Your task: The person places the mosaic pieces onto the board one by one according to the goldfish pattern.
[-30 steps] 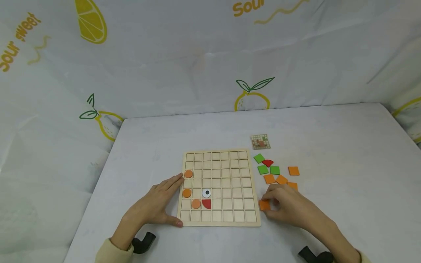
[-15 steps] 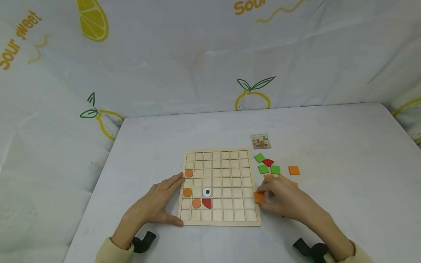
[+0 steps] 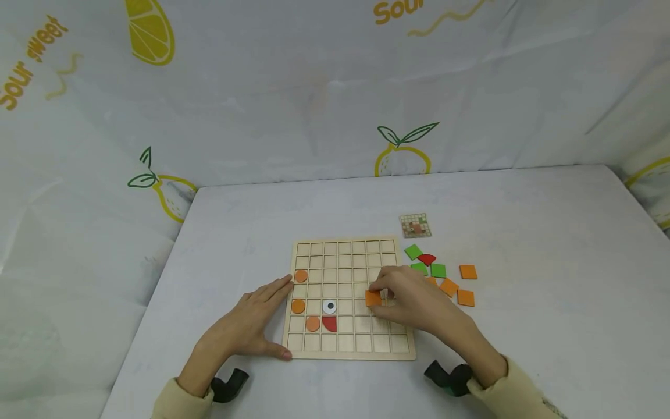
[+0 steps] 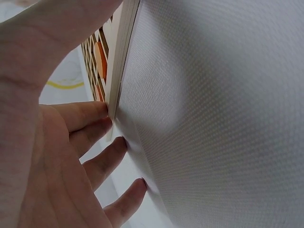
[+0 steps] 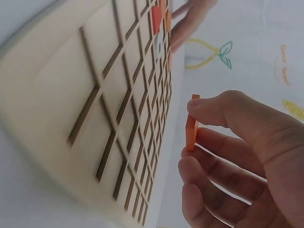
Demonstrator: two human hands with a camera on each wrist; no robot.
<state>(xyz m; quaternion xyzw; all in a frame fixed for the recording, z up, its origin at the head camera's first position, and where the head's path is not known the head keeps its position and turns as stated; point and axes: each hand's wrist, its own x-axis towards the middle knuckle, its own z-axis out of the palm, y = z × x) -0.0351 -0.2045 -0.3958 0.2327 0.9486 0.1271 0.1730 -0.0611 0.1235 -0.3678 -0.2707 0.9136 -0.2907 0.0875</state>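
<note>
A wooden grid board lies on the table. Along its left edge rests my left hand, fingers extended, with fingertips against the rim in the left wrist view. My right hand pinches an orange square tile between thumb and fingers, over the right half of the board; in the right wrist view the tile is clear of the grid. On the board sit several orange discs, a white disc with a black dot and a red quarter-circle piece.
Right of the board lie green square tiles, a red quarter-circle piece and several orange square tiles, some partly behind the right hand. A small printed pattern card lies behind them. A patterned cloth hangs behind the table.
My right hand has carried the orange square tile leftward and away from me, from beside the board to over its grid. My left hand has stayed at the left edge.
</note>
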